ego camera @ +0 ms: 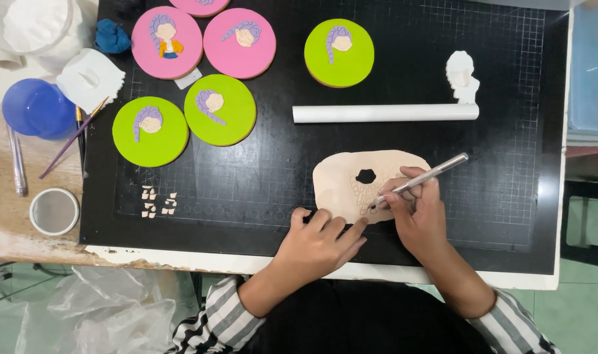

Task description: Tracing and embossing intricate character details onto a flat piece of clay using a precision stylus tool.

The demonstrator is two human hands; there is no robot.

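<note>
Cutting a beige clay sheet at the near middle of a black mat: the right hand is closed around a silver knife, whose tip is hard to make out. The left hand lies loosely curled, fingertips pressing the sheet's near edge. Six discs are visible, three pink, one cut off at top, and three green; one white roller.

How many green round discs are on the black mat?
3. One green disc sits near the top middle, one lies left of the white roller, and one is farthest left. None seems hidden.
</note>
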